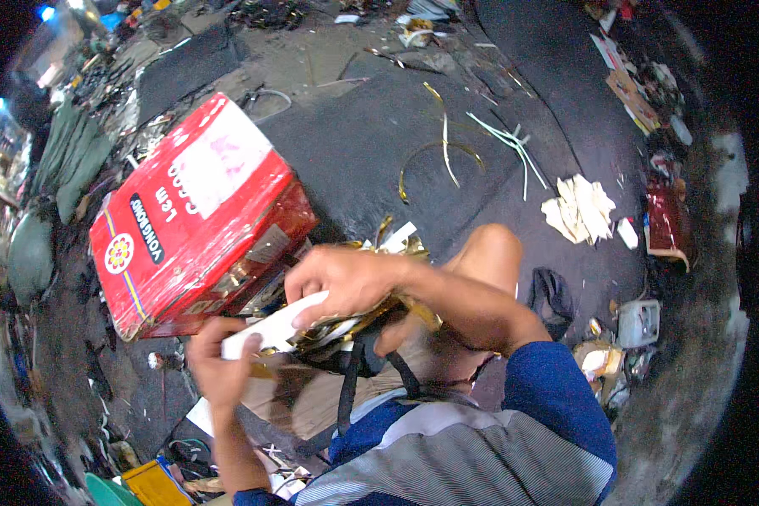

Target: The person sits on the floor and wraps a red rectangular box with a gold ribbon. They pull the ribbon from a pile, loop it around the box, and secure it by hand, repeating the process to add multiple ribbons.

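Observation:
A white strip [280, 327] stretches between my two hands above my lap. My left hand [218, 358] pinches its left end, thumb on top. On the other end, my right hand [346, 280] grips the strip with thumb and fingers. Below my right hand lies a bundle of shiny gold and white strips [337, 331], partly hidden by the hand and forearm. A large red box-shaped container [156, 244] lies tilted just beyond my hands, to the left. Its side toward me looks glossy and reflective.
Loose gold strips [437, 126] and pale strips [519, 152] lie on the dark floor ahead. To the right are a crumpled cream cloth [578, 209], a dark cloth [550, 295] and a clear plastic container [638, 324]. A yellow box [156, 483] sits at lower left.

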Demonstrator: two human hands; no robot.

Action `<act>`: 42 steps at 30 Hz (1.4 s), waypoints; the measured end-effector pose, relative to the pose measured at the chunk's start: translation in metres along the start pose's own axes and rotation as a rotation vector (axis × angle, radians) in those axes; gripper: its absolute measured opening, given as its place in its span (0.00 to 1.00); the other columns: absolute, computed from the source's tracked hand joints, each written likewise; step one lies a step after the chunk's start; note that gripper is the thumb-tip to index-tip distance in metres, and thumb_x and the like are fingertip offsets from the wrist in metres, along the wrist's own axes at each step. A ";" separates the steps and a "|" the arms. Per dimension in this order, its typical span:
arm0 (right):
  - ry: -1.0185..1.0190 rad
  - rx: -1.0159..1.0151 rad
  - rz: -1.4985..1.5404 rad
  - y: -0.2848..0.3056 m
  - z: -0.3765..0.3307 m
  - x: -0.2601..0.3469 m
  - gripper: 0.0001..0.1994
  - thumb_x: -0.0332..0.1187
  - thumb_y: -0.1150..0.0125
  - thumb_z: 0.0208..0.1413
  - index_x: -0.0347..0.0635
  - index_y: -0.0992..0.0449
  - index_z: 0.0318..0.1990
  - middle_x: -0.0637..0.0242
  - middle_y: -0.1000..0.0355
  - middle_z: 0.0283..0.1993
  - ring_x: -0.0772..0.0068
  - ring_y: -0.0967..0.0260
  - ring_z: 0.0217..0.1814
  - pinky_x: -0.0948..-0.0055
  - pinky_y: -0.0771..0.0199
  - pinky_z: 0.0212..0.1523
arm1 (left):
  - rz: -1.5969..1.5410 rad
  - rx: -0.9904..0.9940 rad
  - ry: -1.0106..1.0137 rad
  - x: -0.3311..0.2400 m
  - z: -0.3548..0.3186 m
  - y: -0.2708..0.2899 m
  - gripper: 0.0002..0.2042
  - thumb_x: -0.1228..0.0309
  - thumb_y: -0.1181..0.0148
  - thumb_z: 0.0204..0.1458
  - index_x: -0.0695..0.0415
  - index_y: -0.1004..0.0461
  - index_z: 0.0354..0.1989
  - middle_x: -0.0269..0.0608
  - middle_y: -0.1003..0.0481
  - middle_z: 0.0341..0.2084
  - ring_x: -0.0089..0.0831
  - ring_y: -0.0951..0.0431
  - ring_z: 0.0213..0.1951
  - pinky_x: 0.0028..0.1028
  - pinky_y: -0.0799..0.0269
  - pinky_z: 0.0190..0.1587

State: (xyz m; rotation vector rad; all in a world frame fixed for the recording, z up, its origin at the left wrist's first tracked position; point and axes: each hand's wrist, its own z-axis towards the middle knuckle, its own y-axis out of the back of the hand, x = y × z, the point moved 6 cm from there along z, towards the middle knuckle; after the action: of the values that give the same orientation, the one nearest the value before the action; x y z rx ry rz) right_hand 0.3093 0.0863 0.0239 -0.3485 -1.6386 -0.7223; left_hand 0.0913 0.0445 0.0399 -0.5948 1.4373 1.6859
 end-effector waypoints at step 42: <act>0.358 -0.608 -0.789 0.155 0.074 0.055 0.09 0.34 0.26 0.49 0.43 0.13 0.36 0.60 0.29 0.39 0.60 0.25 0.43 0.63 0.23 0.46 | -0.043 -0.085 -0.265 -0.013 0.207 -0.027 0.11 0.68 0.27 0.44 0.60 0.16 0.34 0.49 0.20 0.31 0.43 0.18 0.34 0.36 0.24 0.38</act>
State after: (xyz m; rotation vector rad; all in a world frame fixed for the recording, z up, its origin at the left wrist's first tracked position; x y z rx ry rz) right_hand 0.3331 0.2412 0.1126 0.0321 -1.1538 -1.7807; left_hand 0.1523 0.2398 0.0837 -0.4260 1.1624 1.7268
